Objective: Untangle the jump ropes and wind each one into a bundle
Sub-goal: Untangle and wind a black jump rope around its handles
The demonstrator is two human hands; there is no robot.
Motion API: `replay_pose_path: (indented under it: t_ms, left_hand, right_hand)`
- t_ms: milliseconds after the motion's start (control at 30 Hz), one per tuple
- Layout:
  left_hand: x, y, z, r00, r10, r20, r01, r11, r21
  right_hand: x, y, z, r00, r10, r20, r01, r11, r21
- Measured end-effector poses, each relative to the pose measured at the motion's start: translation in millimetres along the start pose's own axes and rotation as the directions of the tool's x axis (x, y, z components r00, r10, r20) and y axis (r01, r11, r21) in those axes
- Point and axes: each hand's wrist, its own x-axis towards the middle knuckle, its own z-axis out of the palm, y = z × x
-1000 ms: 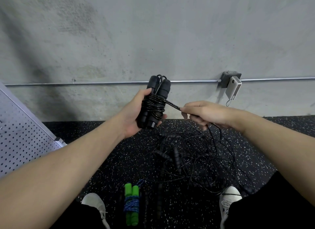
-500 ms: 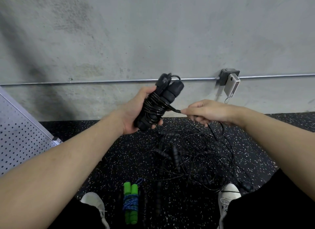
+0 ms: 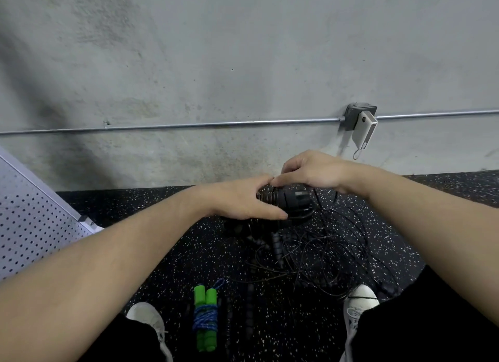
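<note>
Left hand (image 3: 243,202) gripped the black rope bundle (image 3: 289,199) sideways; right hand (image 3: 310,170) pinched its cord above the floor tangle (image 3: 324,248).

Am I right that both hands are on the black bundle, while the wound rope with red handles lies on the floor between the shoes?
Not quite: the handles are green, not red. The head view shows the green-handled rope between the shoes, with both the left hand and right hand on the black bundle.
</note>
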Motion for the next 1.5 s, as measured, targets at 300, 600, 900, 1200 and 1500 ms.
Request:
replay_pose_path:
  t_ms: [300, 600, 900, 1200, 1500]
  left_hand:
    - [6.3, -21.6, 3.9, 0.997, 0.001, -0.072, 0.01, 0.987, 0.159]
    - [23.6, -30.1, 14.4, 0.945, -0.112, -0.307, 0.196, 0.946, 0.257]
    - [21.9, -26.3, 8.4, 0.883, -0.285, -0.373, 0.17, 0.935, -0.312]
    - [24.6, -26.4, 1.9, 0.898, -0.375, -0.23, 0.053, 0.611, -0.79]
    - [8.5, -12.1, -4.7, 0.967, -0.199, -0.157, -0.027, 0.538, -0.843]
  right_hand:
    - [-0.9, -16.6, 15.1, 0.993, -0.098, -0.072, 0.063, 0.919, -0.389]
    - [9.0, -19.0, 20.1, 0.997, 0.029, -0.067, -0.062, 0.818, -0.571]
    - [5.5, -16.3, 25.5, 0.982, -0.186, -0.021, 0.171, 0.939, -0.299]
    - [2.7, -12.6, 8.2, 1.0, -0.029, 0.005, 0.028, 0.984, 0.174]
    - [-4.5, -11.4, 5.7, 0.993, -0.116, -0.028, 0.117, 0.991, 0.065]
